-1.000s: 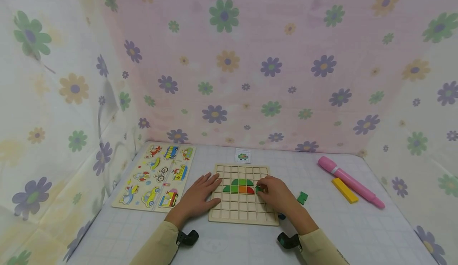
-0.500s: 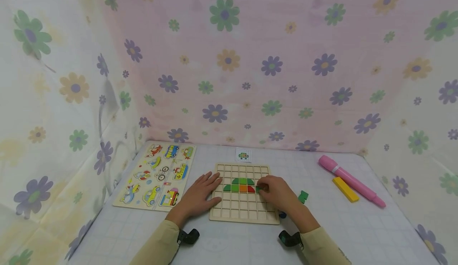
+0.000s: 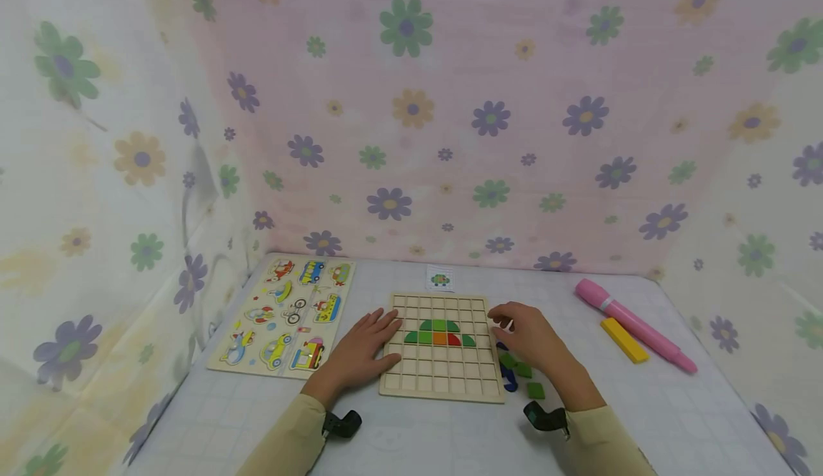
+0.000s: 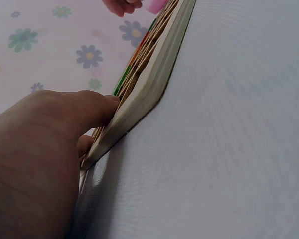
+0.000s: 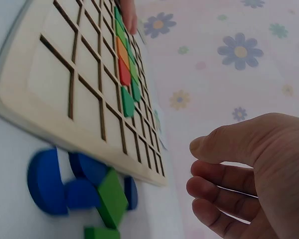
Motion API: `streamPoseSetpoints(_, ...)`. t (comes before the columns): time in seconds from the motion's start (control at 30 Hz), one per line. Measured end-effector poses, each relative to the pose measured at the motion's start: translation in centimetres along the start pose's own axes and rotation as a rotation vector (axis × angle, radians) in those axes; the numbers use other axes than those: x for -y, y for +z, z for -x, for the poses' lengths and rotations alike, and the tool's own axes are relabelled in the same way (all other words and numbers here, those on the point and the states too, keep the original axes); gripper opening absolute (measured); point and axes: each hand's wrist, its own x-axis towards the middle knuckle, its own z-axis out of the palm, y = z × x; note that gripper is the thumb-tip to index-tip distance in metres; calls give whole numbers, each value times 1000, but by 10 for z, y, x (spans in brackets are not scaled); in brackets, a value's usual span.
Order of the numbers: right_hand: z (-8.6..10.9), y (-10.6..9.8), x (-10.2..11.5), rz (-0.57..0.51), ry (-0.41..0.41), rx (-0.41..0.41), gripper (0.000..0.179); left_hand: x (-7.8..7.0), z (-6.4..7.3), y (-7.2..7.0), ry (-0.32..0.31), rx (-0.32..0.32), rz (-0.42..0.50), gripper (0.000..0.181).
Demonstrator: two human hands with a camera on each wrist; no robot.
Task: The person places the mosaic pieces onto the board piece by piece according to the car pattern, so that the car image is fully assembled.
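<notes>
— Near left, the forearm is wrapped in a pale beige left sleeve (image 3: 286,437), and a black, bent left wrist camera (image 3: 344,425) is worn at the cuff!
— Matched at right: beige right sleeve (image 3: 604,437), black right wrist camera (image 3: 545,417)!

The grid board (image 3: 439,369) is lying right of the picture puzzle (image 3: 273,318), left of the loose blocks (image 3: 536,390) and before the card (image 3: 440,280).

Over on the left of the pale worktop (image 3: 411,440), there's a vehicle puzzle board (image 3: 283,326), bicycle, boat and cars all showing! Across to the right, a long pink marker-shaped object (image 3: 636,326) lies slantwise, a yellow block (image 3: 624,340) just beside it, and flowered cloth (image 3: 437,68) rises behind.
</notes>
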Motion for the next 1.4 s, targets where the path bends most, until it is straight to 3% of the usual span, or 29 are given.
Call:
streamPoseSetpoints(0.17, 5, -12, -13, 22, -11, -20, 26, -1, 1, -2, -1, 3, -5, 73)
streamPoseSetpoints(0.5, 20, -25, -16, 37, 100, 29, 27, -4, 1, -4, 14, 2, 10, 72)
streamPoseSetpoints(0.9, 39, -46, -40, 65, 161, 45, 26, -4, 0, -4, 5, 6, 6, 71)
streamPoseSetpoints(1.4, 50, -48, -63, 100, 231, 127, 25, -3, 0, -2, 1, -3, -7, 72)
